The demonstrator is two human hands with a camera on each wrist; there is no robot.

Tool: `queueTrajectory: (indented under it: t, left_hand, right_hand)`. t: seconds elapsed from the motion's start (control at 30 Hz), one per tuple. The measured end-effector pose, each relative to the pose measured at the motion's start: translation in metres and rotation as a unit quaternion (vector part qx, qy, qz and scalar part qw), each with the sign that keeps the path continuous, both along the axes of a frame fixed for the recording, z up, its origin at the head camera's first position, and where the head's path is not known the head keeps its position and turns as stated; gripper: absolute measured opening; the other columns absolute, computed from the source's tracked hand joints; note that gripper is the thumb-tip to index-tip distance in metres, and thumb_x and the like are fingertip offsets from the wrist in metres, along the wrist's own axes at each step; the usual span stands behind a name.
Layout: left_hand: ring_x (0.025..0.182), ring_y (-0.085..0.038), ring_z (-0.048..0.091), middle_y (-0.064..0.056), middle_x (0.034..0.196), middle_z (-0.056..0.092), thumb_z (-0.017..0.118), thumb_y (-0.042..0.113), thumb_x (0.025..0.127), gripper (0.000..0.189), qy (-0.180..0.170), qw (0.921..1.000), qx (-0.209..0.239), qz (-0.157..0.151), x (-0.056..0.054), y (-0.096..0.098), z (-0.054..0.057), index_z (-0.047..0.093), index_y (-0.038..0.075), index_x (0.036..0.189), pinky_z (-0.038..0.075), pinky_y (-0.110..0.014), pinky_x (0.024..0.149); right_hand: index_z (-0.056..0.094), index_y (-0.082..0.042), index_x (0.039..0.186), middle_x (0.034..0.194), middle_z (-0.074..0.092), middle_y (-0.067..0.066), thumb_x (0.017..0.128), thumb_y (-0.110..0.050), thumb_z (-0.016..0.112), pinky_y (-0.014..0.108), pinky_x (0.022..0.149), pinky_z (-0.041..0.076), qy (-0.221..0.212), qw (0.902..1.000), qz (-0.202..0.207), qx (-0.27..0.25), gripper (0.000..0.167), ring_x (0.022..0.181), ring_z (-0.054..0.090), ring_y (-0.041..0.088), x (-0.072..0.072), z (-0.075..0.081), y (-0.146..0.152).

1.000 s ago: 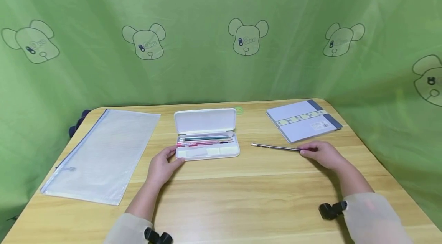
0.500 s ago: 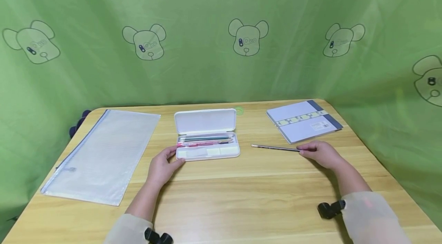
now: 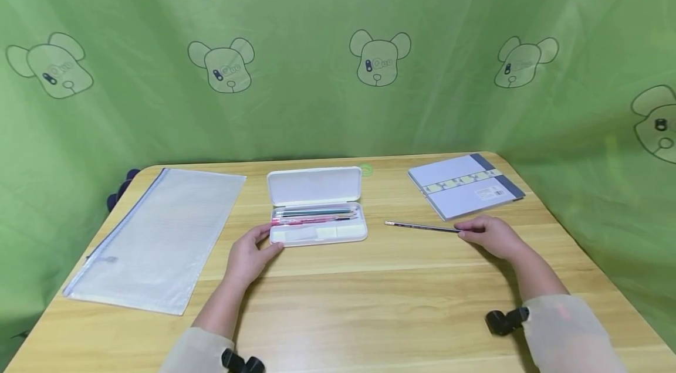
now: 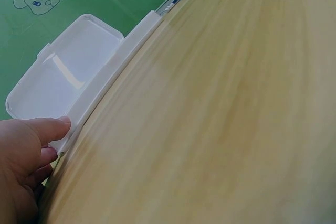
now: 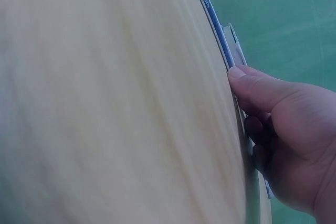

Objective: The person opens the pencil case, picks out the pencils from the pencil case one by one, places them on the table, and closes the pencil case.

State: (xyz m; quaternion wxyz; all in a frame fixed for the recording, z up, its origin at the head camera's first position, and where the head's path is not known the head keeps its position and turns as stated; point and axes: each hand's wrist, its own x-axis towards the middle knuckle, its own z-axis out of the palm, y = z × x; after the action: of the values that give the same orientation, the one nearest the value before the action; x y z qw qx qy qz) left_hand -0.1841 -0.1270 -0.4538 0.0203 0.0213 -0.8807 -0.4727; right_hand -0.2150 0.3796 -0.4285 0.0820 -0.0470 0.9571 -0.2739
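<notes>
A white pencil case stands with its lid raised in the middle of the table. Inside lie several pencils, with a pink pen in front of them. My left hand grips the case's left end, thumb at the front corner; the left wrist view shows the thumb on the front wall. To the right of the case, my right hand pinches a dark, printed pencil by its right end. In the right wrist view the pencil looks blue, low along the tabletop, and the lower fingers are curled.
On the left lies a flat, translucent zip bag. Some notebooks with a patterned paper band lie at the back right, just beyond the right hand. A green curtain with bear faces hangs behind and beside the wooden table.
Both hands keep their holds on the case and the pencil. The right forearm shifts slightly to the left; otherwise the scene only drifts a little with the head camera.
</notes>
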Motion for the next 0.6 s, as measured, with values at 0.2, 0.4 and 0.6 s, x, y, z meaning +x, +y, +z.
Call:
queueTrajectory:
  t: [0.2,0.4,0.6]
  left_hand:
    - [0.137,-0.035,0.046,-0.016,0.132,0.063,0.074,0.022,0.086,0.054,-0.003,1.0000,0.004,0.000,0.000,0.000,0.000,0.057,0.002,0.133,0.031,-0.052,0.118]
    - [0.137,-0.034,0.046,-0.016,0.133,0.063,0.074,0.021,0.086,0.054,-0.006,0.9999,0.008,0.002,0.000,0.000,-0.001,0.057,0.003,0.134,0.031,-0.051,0.119]
    - [0.138,-0.035,0.046,-0.016,0.133,0.063,0.075,0.022,0.086,0.054,-0.005,0.9999,0.009,0.003,0.000,0.001,0.000,0.056,0.003,0.134,0.031,-0.051,0.119]
  right_hand:
    - [0.063,-0.002,0.127,0.131,0.058,0.029,0.095,-0.032,0.063,0.066,0.103,0.037,0.003,0.9999,-0.010,-0.008,0.044,0.124,0.048,0.051,0.002,0.003,-0.001]
    - [0.059,-0.002,0.132,0.136,0.054,0.030,0.095,-0.041,0.061,0.061,0.101,0.042,0.025,0.9987,-0.032,-0.031,0.053,0.124,0.049,0.048,0.002,0.014,-0.015]
    - [0.063,-0.003,0.128,0.124,0.063,0.023,0.094,-0.030,0.065,0.044,0.093,0.047,0.062,0.9962,-0.017,-0.059,0.043,0.111,0.058,0.036,-0.005,0.024,-0.051]
